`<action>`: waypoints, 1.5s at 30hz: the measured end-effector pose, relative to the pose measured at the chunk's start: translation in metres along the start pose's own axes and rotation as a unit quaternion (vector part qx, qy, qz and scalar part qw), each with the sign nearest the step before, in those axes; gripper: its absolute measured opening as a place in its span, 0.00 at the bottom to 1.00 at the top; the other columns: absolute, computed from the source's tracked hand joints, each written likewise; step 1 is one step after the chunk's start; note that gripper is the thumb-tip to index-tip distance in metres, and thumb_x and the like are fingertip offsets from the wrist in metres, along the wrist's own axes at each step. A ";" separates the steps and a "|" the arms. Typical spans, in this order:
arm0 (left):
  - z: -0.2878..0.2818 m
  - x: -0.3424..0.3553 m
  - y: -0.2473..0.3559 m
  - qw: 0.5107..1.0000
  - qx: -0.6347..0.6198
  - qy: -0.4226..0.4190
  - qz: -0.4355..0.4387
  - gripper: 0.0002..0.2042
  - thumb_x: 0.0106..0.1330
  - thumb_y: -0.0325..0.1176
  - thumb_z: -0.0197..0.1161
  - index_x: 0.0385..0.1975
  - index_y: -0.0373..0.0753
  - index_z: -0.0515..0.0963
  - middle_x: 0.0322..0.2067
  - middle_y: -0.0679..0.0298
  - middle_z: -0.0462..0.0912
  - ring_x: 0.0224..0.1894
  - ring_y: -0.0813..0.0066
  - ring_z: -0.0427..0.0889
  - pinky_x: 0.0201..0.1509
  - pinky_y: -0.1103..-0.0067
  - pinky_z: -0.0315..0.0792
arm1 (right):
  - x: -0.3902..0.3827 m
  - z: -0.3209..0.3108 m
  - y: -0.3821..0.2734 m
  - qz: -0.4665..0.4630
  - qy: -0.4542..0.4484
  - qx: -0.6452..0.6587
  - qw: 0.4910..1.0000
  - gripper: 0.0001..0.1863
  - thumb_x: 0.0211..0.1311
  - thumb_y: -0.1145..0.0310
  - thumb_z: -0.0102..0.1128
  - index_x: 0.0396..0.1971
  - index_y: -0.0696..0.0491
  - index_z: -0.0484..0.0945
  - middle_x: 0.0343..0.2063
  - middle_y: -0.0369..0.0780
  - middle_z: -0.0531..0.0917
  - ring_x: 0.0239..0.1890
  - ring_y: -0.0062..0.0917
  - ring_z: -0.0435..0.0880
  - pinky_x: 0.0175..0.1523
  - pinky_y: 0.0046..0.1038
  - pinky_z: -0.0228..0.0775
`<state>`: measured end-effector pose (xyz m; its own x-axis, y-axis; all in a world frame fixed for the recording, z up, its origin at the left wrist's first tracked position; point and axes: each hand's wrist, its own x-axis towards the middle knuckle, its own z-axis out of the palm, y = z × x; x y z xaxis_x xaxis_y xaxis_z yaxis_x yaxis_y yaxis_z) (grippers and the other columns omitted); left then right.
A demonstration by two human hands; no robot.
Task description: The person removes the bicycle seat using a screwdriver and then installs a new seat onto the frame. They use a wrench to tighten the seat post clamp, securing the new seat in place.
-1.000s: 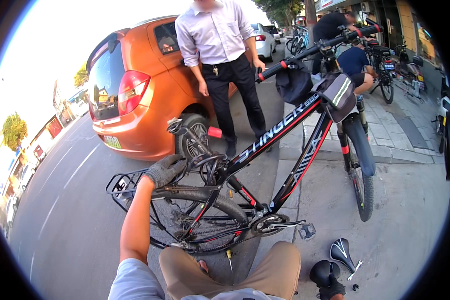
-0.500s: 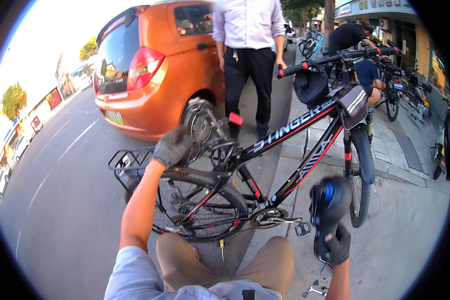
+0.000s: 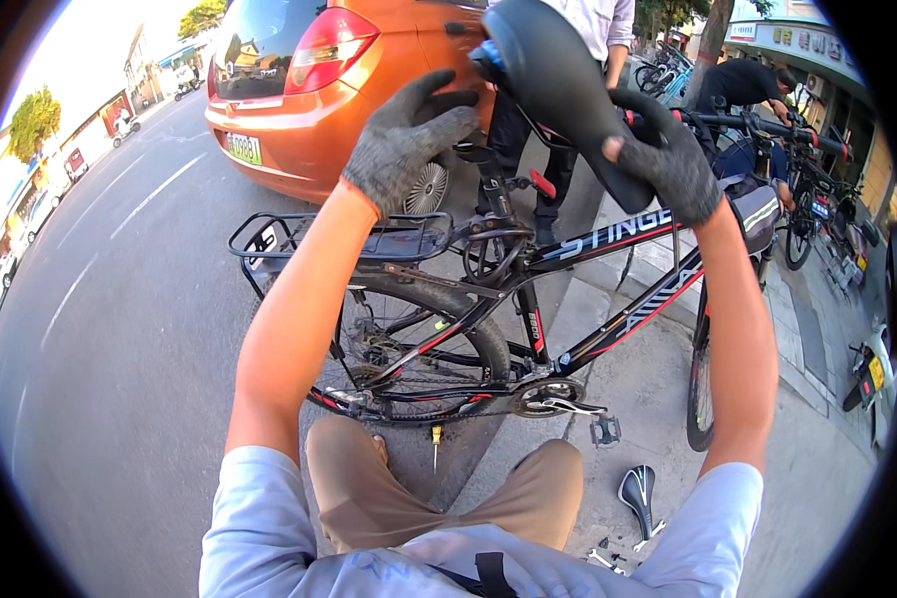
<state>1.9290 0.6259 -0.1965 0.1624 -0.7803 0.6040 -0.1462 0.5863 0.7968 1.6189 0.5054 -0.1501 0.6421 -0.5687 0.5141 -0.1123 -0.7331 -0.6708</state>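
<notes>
Above a black, red-trimmed metal bicycle, the grey-gloved right hand grips a broad, black, padded saddle; the grey-gloved left hand is open just left of it. Held one-handed, the smooth saddle could slip and fall.

From my head, the left of two fisheye cameras looks forward and steeply down, upright and very wide, straight lines bending toward its rim. My left hand and right hand show close up, the bike just beyond, the car farther off.
</notes>
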 end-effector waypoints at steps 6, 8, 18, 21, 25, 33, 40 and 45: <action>-0.018 0.025 -0.010 0.992 -0.105 -0.016 -0.064 0.37 0.61 0.31 0.71 0.70 0.36 0.61 0.47 0.54 0.85 0.43 0.68 0.87 0.39 0.77 0.80 | 0.070 0.010 0.002 -0.069 -0.063 -0.146 0.985 0.41 0.52 0.49 0.74 0.64 0.54 0.73 0.48 0.45 0.83 0.49 0.28 0.83 0.56 0.30 0.75; -0.025 0.027 -0.012 0.991 -0.105 -0.007 -0.081 0.37 0.61 0.30 0.72 0.70 0.36 0.62 0.47 0.55 0.85 0.43 0.68 0.87 0.40 0.76 0.80 | 0.083 0.008 0.003 -0.064 -0.085 -0.159 0.981 0.40 0.50 0.46 0.74 0.61 0.51 0.77 0.47 0.45 0.85 0.49 0.29 0.84 0.56 0.30 0.76; -0.039 -0.001 -0.041 0.995 0.056 0.078 -0.035 0.29 0.65 0.27 0.68 0.64 0.26 0.65 0.51 0.49 0.81 0.51 0.62 0.85 0.55 0.69 0.83 | 0.135 0.012 -0.041 -0.084 -0.228 -0.328 0.913 0.24 0.59 0.53 0.69 0.49 0.55 0.84 0.37 0.41 0.88 0.29 0.22 0.85 0.36 0.26 0.79; -0.038 -0.009 -0.048 0.990 0.072 0.115 -0.024 0.28 0.64 0.24 0.67 0.63 0.26 0.65 0.51 0.49 0.81 0.52 0.61 0.84 0.54 0.69 0.83 | 0.127 0.019 -0.046 -0.045 -0.230 -0.301 0.924 0.30 0.52 0.52 0.75 0.53 0.53 0.84 0.46 0.40 0.88 0.46 0.26 0.86 0.52 0.28 0.77; -0.034 -0.015 -0.050 0.993 0.055 0.107 -0.016 0.26 0.64 0.23 0.68 0.61 0.27 0.68 0.51 0.53 0.81 0.53 0.63 0.83 0.54 0.67 0.83 | 0.127 0.013 -0.065 -0.069 -0.216 -0.302 0.926 0.30 0.52 0.55 0.75 0.55 0.53 0.83 0.45 0.41 0.88 0.47 0.28 0.85 0.54 0.30 0.76; -0.033 -0.025 -0.061 0.996 -0.024 0.085 0.031 0.25 0.64 0.22 0.67 0.59 0.26 0.67 0.50 0.48 0.80 0.53 0.59 0.83 0.58 0.69 0.82 | 0.112 0.031 -0.035 -0.103 -0.176 -0.337 0.919 0.29 0.52 0.60 0.74 0.55 0.54 0.82 0.47 0.43 0.87 0.50 0.30 0.84 0.55 0.31 0.76; -0.038 -0.019 -0.072 0.984 0.099 0.129 0.069 0.29 0.55 0.38 0.79 0.53 0.29 0.77 0.45 0.58 0.85 0.46 0.74 0.82 0.54 0.78 0.73 | 0.107 0.024 -0.028 -0.060 -0.179 -0.354 0.916 0.38 0.48 0.58 0.75 0.62 0.53 0.76 0.52 0.45 0.85 0.51 0.35 0.84 0.57 0.33 0.75; -0.044 -0.018 -0.074 0.981 0.129 0.126 0.064 0.29 0.55 0.38 0.78 0.54 0.29 0.76 0.45 0.57 0.84 0.47 0.73 0.80 0.54 0.77 0.73 | 0.092 0.020 0.002 -0.041 -0.039 -0.308 0.950 0.45 0.54 0.35 0.67 0.58 0.61 0.75 0.45 0.49 0.85 0.44 0.35 0.85 0.49 0.35 0.77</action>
<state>1.9803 0.6061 -0.2653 0.3579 -0.6064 0.7100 -0.4188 0.5754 0.7025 1.6929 0.4591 -0.1146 0.7190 -0.4886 0.4944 -0.4661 -0.8665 -0.1785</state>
